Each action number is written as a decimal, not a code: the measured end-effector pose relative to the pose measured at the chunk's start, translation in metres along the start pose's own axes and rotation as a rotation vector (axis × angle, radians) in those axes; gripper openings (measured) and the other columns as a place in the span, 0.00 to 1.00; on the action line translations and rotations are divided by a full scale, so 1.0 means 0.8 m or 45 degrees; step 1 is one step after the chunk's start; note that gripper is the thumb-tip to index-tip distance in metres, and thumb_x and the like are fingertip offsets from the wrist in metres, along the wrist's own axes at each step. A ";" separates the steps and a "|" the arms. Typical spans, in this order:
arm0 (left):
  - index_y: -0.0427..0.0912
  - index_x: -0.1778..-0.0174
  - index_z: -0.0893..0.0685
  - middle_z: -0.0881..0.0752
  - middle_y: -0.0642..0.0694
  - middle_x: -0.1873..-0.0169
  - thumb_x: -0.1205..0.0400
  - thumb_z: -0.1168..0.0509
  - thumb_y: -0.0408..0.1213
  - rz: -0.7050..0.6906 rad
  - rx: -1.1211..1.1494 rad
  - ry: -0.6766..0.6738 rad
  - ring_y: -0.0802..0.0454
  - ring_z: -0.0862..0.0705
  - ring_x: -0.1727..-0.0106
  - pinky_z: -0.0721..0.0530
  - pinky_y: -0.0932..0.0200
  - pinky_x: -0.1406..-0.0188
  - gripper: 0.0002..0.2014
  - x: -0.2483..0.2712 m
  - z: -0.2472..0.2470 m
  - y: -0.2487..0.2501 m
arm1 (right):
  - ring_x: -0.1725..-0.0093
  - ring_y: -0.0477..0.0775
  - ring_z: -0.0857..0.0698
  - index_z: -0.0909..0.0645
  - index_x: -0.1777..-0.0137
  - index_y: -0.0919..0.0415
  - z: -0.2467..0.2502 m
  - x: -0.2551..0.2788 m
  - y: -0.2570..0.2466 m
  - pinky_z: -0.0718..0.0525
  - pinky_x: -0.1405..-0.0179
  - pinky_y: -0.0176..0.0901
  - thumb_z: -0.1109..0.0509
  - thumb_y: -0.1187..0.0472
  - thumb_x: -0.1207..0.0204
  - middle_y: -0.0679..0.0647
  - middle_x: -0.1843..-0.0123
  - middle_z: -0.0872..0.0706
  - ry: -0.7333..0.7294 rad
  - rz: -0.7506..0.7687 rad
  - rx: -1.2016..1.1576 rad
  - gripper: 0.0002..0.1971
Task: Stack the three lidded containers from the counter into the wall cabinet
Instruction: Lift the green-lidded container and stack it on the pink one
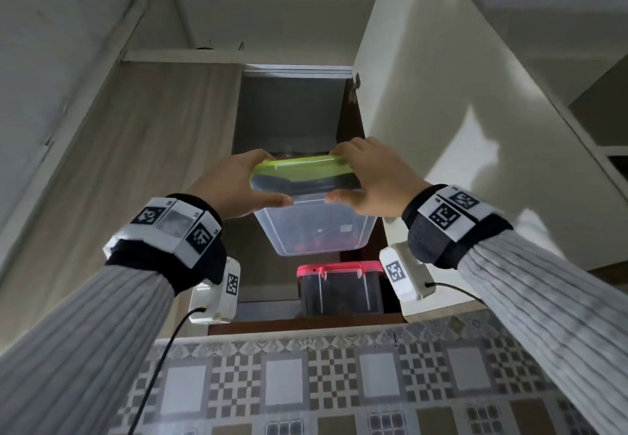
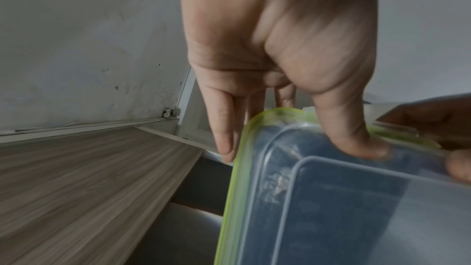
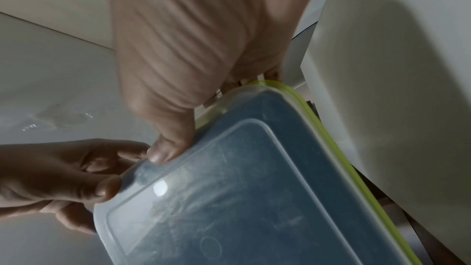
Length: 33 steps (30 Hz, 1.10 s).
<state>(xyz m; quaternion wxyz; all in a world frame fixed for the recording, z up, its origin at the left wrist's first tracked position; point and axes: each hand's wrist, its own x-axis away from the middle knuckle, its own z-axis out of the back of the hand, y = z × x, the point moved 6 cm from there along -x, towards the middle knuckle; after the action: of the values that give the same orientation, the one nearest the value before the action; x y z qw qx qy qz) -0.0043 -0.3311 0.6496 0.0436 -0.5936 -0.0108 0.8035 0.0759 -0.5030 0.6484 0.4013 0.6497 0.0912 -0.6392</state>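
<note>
I hold a clear container (image 1: 316, 227) with a green-rimmed lid (image 1: 302, 168) up in front of the open wall cabinet (image 1: 289, 111). My left hand (image 1: 241, 184) grips its left end and my right hand (image 1: 370, 179) its right end, thumbs on the near side and fingers over the lid. In the left wrist view my left hand (image 2: 280, 67) pinches the container (image 2: 356, 209) at the rim. The right wrist view has my right hand (image 3: 203, 47) gripping the same container (image 3: 254, 188). A dark container with a red lid (image 1: 339, 288) stands on the cabinet shelf, below the held one.
The white cabinet door (image 1: 441, 94) stands open on the right, close to my right hand. A wood-grain door (image 1: 136, 162) closes off the left. Patterned wall tiles (image 1: 339, 383) run below the cabinet's bottom edge (image 1: 306, 326).
</note>
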 end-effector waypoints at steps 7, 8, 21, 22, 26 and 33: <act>0.46 0.30 0.26 0.18 0.46 0.36 0.31 0.23 0.49 0.014 0.069 -0.052 0.49 0.20 0.40 0.26 0.58 0.48 0.34 -0.023 -0.076 -0.030 | 0.32 0.62 0.28 0.32 0.29 0.60 -0.070 -0.002 0.023 0.28 0.32 0.59 0.29 0.42 0.30 0.59 0.33 0.23 -0.133 -0.090 0.003 0.34; 0.45 0.31 0.25 0.18 0.45 0.37 0.31 0.23 0.49 0.014 0.068 -0.059 0.50 0.21 0.43 0.26 0.59 0.49 0.33 -0.024 -0.086 -0.034 | 0.33 0.62 0.27 0.32 0.29 0.60 -0.077 -0.001 0.026 0.27 0.33 0.60 0.29 0.42 0.29 0.60 0.33 0.23 -0.148 -0.097 0.007 0.34; 0.47 0.28 0.26 0.16 0.41 0.36 0.32 0.22 0.41 0.139 0.170 -0.088 0.46 0.18 0.37 0.24 0.62 0.43 0.35 -0.059 -0.234 -0.058 | 0.24 0.66 0.36 0.38 0.24 0.59 -0.215 0.033 0.098 0.37 0.23 0.62 0.30 0.49 0.26 0.64 0.26 0.30 -0.166 -0.357 -0.071 0.34; 0.47 0.26 0.27 0.17 0.41 0.34 0.31 0.23 0.40 0.149 0.180 -0.076 0.46 0.19 0.34 0.26 0.63 0.41 0.36 -0.058 -0.242 -0.059 | 0.21 0.68 0.39 0.39 0.23 0.58 -0.225 0.038 0.101 0.40 0.21 0.63 0.30 0.50 0.26 0.65 0.23 0.33 -0.162 -0.390 -0.077 0.34; 0.47 0.19 0.37 0.22 0.40 0.28 0.26 0.26 0.39 0.197 0.174 -0.058 0.46 0.21 0.30 0.32 0.69 0.39 0.39 -0.052 -0.269 -0.063 | 0.17 0.71 0.51 0.47 0.19 0.51 -0.259 0.055 0.111 0.41 0.21 0.64 0.31 0.51 0.23 0.65 0.16 0.46 -0.135 -0.551 -0.179 0.37; 0.42 0.16 0.57 0.19 0.32 0.35 0.18 0.39 0.40 0.228 -0.043 -0.246 0.38 0.16 0.42 0.25 0.57 0.49 0.40 -0.041 -0.319 -0.075 | 0.17 0.71 0.56 0.57 0.17 0.51 -0.309 0.076 0.104 0.36 0.23 0.64 0.36 0.47 0.21 0.64 0.15 0.61 -0.114 -0.569 -0.230 0.40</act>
<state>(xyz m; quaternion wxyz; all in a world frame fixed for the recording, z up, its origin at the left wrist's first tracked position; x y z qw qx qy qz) 0.2526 -0.2829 0.6096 -0.0394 -0.5127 0.0246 0.8573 0.3259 -0.4243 0.5927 0.3101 0.5458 0.2716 -0.7295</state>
